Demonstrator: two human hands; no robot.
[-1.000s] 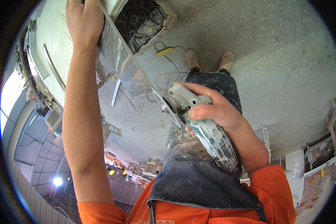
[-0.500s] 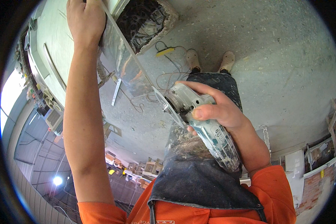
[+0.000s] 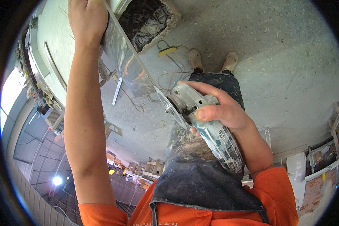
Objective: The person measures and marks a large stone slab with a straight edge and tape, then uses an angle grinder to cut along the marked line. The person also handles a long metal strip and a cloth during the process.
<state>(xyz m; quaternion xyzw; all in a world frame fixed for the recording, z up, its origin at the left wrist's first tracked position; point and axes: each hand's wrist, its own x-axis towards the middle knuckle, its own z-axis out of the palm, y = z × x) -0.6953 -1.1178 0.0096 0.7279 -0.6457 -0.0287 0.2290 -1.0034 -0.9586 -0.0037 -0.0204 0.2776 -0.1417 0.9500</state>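
In my right hand (image 3: 228, 113) is a grey, dust-covered angle grinder (image 3: 218, 141), its body slanting down toward my apron. Thumb and fingers wrap around it near the gear head. The thin disc (image 3: 177, 113) faces left, and its upper rim meets the lower end of a clear plastic sheet (image 3: 126, 71). That sheet stands on edge, running up and left from the disc. At the top left, my left hand (image 3: 88, 22) is closed on the sheet's upper part; its fingertips are cut off by the frame edge.
A pale table (image 3: 51, 32) lies at the upper left. Beside the sheet is a rough-edged box (image 3: 173, 19) full of dark scrap. Cords and a yellow-handled tool (image 3: 167, 51) lie on the floor near my shoes (image 3: 195, 59). A white strip (image 3: 117, 91) lies further left.
Both hands, the grinder and the sheet keep nearly the same places. The view has shifted very slightly.
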